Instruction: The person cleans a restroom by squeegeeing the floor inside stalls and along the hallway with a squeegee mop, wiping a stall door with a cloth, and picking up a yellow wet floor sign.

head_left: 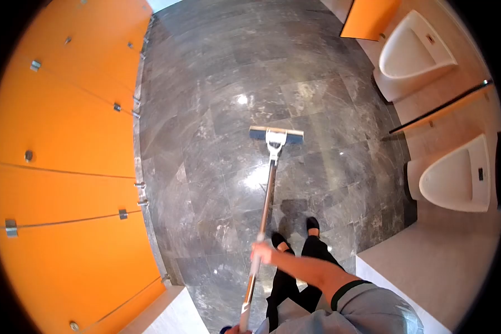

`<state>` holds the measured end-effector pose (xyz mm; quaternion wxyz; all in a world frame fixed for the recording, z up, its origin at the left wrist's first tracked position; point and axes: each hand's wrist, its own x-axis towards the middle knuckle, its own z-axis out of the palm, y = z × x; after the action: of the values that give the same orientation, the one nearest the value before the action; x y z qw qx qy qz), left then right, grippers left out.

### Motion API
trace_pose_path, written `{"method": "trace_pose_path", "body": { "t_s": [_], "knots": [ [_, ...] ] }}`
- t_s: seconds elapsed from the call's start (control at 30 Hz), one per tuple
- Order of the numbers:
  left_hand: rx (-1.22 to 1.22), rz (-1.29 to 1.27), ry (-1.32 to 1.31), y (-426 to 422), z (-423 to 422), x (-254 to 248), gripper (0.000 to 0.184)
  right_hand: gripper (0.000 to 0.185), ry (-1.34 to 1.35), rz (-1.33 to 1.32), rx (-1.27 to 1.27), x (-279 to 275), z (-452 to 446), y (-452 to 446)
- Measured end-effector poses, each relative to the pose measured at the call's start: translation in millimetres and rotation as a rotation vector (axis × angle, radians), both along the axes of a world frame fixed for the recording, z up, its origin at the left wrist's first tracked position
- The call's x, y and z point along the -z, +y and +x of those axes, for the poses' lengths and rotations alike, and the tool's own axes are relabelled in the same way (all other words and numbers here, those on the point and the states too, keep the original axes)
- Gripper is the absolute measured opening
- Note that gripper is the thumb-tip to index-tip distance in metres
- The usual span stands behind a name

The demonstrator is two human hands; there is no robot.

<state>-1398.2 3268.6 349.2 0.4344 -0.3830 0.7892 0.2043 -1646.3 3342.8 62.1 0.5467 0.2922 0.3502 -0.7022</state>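
Observation:
A sponge mop with a wide, flat blue-and-cream head and a white bracket rests on the grey tiled floor. Its long handle runs back toward my body at a slight slant. My right hand is closed around the middle of the handle, with the arm stretched across in front of me. Low at the frame's bottom edge, my left hand grips near the handle's upper end; most of it is cut off from view.
Orange cubicle panels with metal fittings line the left side. On the right wall hang two white urinals, separated by a thin orange divider. Light reflects off the tiled floor. My feet in black shoes stand behind the mop head.

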Motion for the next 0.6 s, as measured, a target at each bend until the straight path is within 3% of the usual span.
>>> {"method": "trace_pose_path", "body": {
  "t_s": [0.03,0.07,0.1,0.13,0.17,0.2,0.3,0.33,0.37,0.43,0.47,0.5,0.57,0.6],
  "knots": [
    [-0.032,0.036,-0.019,3,2,51,0.062,0.011,0.096,0.249,0.01,5,-40,-9],
    [0.073,-0.121,0.401,22,-28,76,0.036,0.021,0.225,0.515,-0.152,-18,-90,-10],
    [-0.021,-0.115,0.362,35,-84,78,0.037,0.028,0.444,0.408,-0.036,-23,-116,2],
    [-0.197,0.099,0.392,38,-137,71,0.037,0.028,0.359,0.455,0.064,7,-148,-2],
    [-0.19,0.0,0.507,50,-174,83,0.037,0.022,0.464,0.608,0.09,-17,-179,-6],
    [-0.254,0.064,0.509,53,-212,89,0.034,0.014,0.599,0.314,0.183,-28,-197,6],
    [-0.32,0.078,0.824,49,-295,102,0.035,0.011,0.377,0.309,0.039,-62,-245,6],
    [-0.441,0.315,0.845,42,-309,110,0.035,0.012,0.322,0.238,0.064,-72,-252,6],
    [-0.46,0.313,0.852,45,-318,122,0.035,0.012,0.328,0.239,0.045,-80,-257,11],
    [-0.704,0.593,0.966,44,-342,128,0.036,0.012,0.292,0.277,-0.018,-97,-266,27],
    [-0.956,0.786,0.757,43,-355,115,0.036,0.012,0.327,0.312,-0.096,-109,-264,41],
    [-1.064,0.829,0.806,43,-366,122,0.034,0.009,0.318,0.267,-0.085,-126,-260,59],
    [-1.426,0.99,0.587,49,-392,139,0.03,0.002,0.3,0.277,-0.122,-139,-253,94],
    [-1.429,0.995,0.581,52,-407,135,0.03,0.001,0.323,0.33,-0.125,-150,-247,104]
  ]
}}
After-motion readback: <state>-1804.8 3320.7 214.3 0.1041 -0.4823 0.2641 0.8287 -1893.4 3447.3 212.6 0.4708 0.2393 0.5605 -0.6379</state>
